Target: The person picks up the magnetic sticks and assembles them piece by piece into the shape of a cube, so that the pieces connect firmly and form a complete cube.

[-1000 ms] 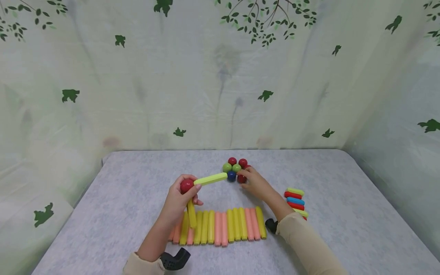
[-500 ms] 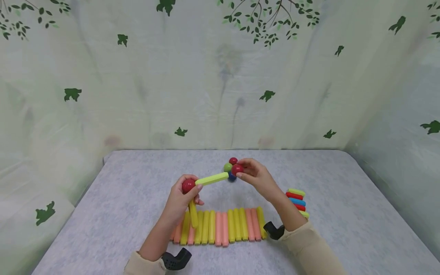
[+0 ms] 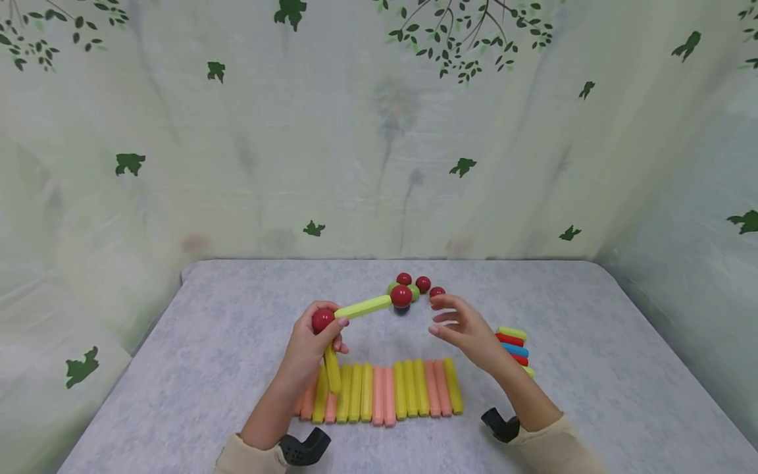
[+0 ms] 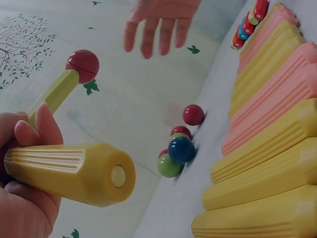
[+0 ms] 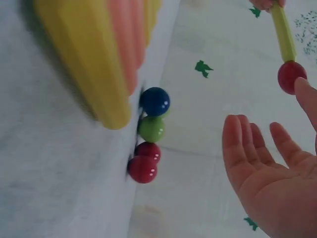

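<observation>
Left hand (image 3: 308, 339) grips a red ball (image 3: 322, 320); right hand (image 3: 468, 332) hovers, fingers loosely apart.

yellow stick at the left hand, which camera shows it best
The left wrist view: the yellow stick is large and close there, its grooves and near end clear. The head view shows it smaller, sticking out below the left hand. The right wrist view does not show it.

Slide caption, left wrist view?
Left hand holds a ball-and-stick assembly, yellow stick nearest, lime stick ending in a red ball; right hand beyond.
</observation>
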A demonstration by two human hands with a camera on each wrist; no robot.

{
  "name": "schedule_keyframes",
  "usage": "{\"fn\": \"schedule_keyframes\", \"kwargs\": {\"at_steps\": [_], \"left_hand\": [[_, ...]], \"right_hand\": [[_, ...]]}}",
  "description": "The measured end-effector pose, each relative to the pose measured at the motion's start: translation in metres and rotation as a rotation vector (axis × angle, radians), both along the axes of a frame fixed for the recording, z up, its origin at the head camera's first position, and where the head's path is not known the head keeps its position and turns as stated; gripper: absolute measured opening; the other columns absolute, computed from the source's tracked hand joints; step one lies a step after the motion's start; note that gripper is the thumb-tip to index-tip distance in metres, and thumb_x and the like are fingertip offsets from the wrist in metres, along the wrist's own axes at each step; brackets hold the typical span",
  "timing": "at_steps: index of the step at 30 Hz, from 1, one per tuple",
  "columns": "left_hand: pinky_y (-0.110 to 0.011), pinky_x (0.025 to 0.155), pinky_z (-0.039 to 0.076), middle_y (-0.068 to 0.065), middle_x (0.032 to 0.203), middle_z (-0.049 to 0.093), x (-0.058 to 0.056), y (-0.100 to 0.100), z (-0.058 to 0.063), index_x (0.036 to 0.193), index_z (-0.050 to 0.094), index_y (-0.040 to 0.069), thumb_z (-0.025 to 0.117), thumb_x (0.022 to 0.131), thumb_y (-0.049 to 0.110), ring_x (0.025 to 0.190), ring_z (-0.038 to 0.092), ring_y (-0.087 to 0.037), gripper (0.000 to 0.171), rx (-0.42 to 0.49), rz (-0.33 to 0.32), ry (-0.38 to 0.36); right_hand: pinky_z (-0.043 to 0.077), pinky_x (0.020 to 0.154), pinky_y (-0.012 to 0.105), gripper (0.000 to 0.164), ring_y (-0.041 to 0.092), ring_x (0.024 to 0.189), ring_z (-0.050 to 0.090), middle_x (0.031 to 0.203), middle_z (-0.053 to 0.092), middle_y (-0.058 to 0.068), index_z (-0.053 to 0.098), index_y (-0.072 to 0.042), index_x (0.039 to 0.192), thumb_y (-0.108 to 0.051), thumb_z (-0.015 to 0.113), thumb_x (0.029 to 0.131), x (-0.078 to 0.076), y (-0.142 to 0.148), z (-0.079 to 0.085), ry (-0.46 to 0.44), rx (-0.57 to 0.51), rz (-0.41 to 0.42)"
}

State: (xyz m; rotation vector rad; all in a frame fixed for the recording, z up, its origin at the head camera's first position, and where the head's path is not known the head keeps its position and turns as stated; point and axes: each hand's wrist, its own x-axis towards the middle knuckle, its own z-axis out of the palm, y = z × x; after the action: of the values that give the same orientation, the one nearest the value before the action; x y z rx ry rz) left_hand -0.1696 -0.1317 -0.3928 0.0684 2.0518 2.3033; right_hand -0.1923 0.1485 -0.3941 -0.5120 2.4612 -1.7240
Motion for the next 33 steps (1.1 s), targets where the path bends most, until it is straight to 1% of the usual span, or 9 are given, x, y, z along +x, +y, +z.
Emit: {"fn": "schedule_keyframes", "kwargs": {"at_steps": [4,7,9,13,17,22,25,29,33], "left_hand": [[-0.028,0.064,0.051,-0.016,0.085,0.047,0.001,-0.001,0.001,0.111,0.044,0.008,0.064,0.084,0.019,0.053,0.052,-0.017,0.035,0.008,0.006,0.012],[-0.027,0.063,0.051,-0.016,0.086,0.047,0.000,-0.001,0.002,0.111,0.045,0.009,0.063,0.084,0.017,0.053,0.051,-0.016,0.033,0.020,0.004,0.018],[-0.027,0.063,0.051,-0.015,0.086,0.047,0.000,-0.001,0.002,0.111,0.045,0.009,0.063,0.085,0.016,0.053,0.051,-0.016,0.033,0.025,0.002,0.019],[-0.027,0.062,0.051,-0.015,0.085,0.047,-0.001,-0.002,0.001,0.111,0.045,0.008,0.063,0.085,0.016,0.052,0.051,-0.016,0.033,0.035,0.005,0.024],[-0.027,0.062,0.051,-0.015,0.085,0.048,-0.001,-0.002,0.000,0.111,0.045,0.008,0.063,0.084,0.017,0.053,0.051,-0.016,0.033,0.031,0.010,0.027],[-0.027,0.063,0.051,-0.015,0.085,0.048,0.000,-0.002,0.000,0.111,0.045,0.009,0.063,0.084,0.018,0.053,0.052,-0.017,0.033,0.022,0.011,0.027],[-0.027,0.062,0.052,-0.015,0.085,0.049,0.000,-0.002,-0.001,0.111,0.045,0.009,0.064,0.084,0.017,0.052,0.051,-0.016,0.033,0.041,0.003,0.027],[-0.027,0.060,0.051,-0.014,0.086,0.050,0.000,-0.001,-0.001,0.110,0.045,0.007,0.065,0.083,0.017,0.051,0.051,-0.016,0.034,0.064,-0.010,0.028],[-0.026,0.060,0.051,-0.014,0.086,0.050,0.000,0.000,-0.001,0.110,0.045,0.008,0.065,0.083,0.018,0.052,0.052,-0.015,0.036,0.054,-0.024,0.033]], "right_hand": [[0.048,0.079,0.036,0.051,0.026,0.101,0.050,0.121,0.046,0.012,0.045,-0.013,0.125,-0.022,0.068,0.081,0.015,0.015,-0.020,-0.098,0.163,-0.017],[0.048,0.077,0.036,0.049,0.023,0.098,0.049,0.116,0.047,0.009,0.048,-0.013,0.122,-0.019,0.070,0.078,0.022,0.019,-0.031,-0.159,0.297,-0.024],[0.048,0.074,0.034,0.047,0.020,0.092,0.049,0.108,0.049,0.005,0.052,-0.012,0.119,-0.020,0.072,0.077,0.024,0.019,-0.036,-0.178,0.397,-0.020],[0.043,0.057,0.029,0.042,0.016,0.069,0.048,0.080,0.050,0.002,0.052,-0.011,0.115,-0.025,0.069,0.079,0.027,0.016,-0.038,-0.215,0.580,-0.014],[0.034,0.047,0.026,0.039,0.016,0.052,0.043,0.064,0.046,0.003,0.049,-0.011,0.115,-0.022,0.065,0.081,0.029,0.012,-0.038,-0.252,0.660,-0.026],[0.037,0.047,0.025,0.040,0.016,0.051,0.045,0.066,0.048,0.004,0.049,-0.012,0.113,-0.018,0.067,0.078,0.029,0.009,-0.036,-0.230,0.636,-0.062],[0.042,0.049,0.026,0.040,0.016,0.057,0.047,0.072,0.049,0.002,0.049,-0.015,0.114,-0.015,0.067,0.079,0.025,0.008,-0.031,-0.148,0.527,-0.083],[0.048,0.059,0.026,0.041,0.016,0.071,0.052,0.082,0.052,0.000,0.047,-0.015,0.119,-0.011,0.065,0.082,0.019,0.002,-0.019,0.002,0.349,-0.056],[0.050,0.067,0.027,0.038,0.016,0.080,0.054,0.090,0.055,0.000,0.051,-0.010,0.119,-0.012,0.064,0.083,0.012,-0.012,-0.006,0.058,0.237,-0.025]]}}
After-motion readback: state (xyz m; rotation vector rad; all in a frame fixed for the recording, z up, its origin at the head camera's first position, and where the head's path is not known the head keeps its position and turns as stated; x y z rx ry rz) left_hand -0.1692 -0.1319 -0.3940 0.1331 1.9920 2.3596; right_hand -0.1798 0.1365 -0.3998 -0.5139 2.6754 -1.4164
